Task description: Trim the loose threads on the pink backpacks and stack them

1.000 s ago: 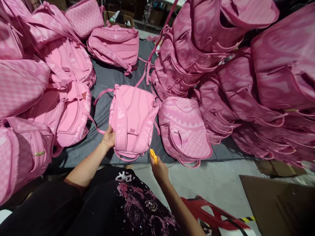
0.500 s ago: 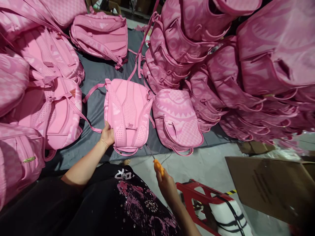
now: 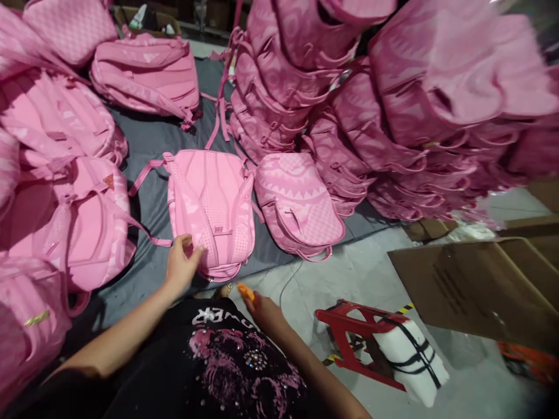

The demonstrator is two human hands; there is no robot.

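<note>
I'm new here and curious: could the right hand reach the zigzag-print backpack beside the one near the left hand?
Probably yes: nothing visible stands between the right hand and that backpack, though that hand holds an orange tool.

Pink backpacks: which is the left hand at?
The straps-up backpack, front and middle on the grey cloth; only this one has the left hand at its side.

On the cloth [image 3: 152, 134], a second backpack [image 3: 301, 201] lies just beside the middle backpack [image 3: 207, 192], at its three o'clock; stacked bags [image 3: 279, 87] stand at one; a lone bag [image 3: 144, 75] at eleven; heaped bags [image 3: 74, 215] at nine; the stool [image 3: 343, 331] (on the floor [image 3: 349, 273]) at four.
</note>
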